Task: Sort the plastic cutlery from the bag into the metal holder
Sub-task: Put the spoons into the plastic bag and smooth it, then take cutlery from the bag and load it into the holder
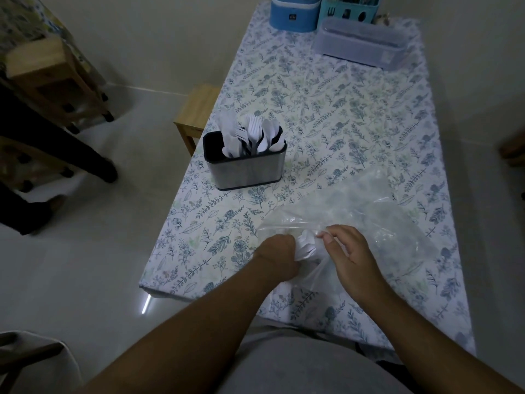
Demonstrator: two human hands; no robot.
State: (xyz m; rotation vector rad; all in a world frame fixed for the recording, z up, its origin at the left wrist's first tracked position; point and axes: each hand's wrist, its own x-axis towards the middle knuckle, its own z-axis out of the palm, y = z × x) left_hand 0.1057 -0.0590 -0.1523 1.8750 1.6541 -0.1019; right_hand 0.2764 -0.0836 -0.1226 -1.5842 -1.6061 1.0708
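A clear plastic bag (369,211) lies crumpled on the near right part of the table. My left hand (277,255) is closed around white plastic cutlery (306,247) at the bag's near edge. My right hand (350,258) pinches the bag's film just right of that cutlery, thumb and forefinger together. The metal holder (247,167) stands upright at the table's left side, farther away. White and black plastic forks, spoons and knives (252,136) stick out of its top.
The table wears a blue floral cloth (326,109). At its far end stand a blue container (294,12), a teal cutlery caddy (348,9) and a clear lidded box (360,42). Wooden stools (196,112) and a dark table leg (71,143) stand on the floor to the left.
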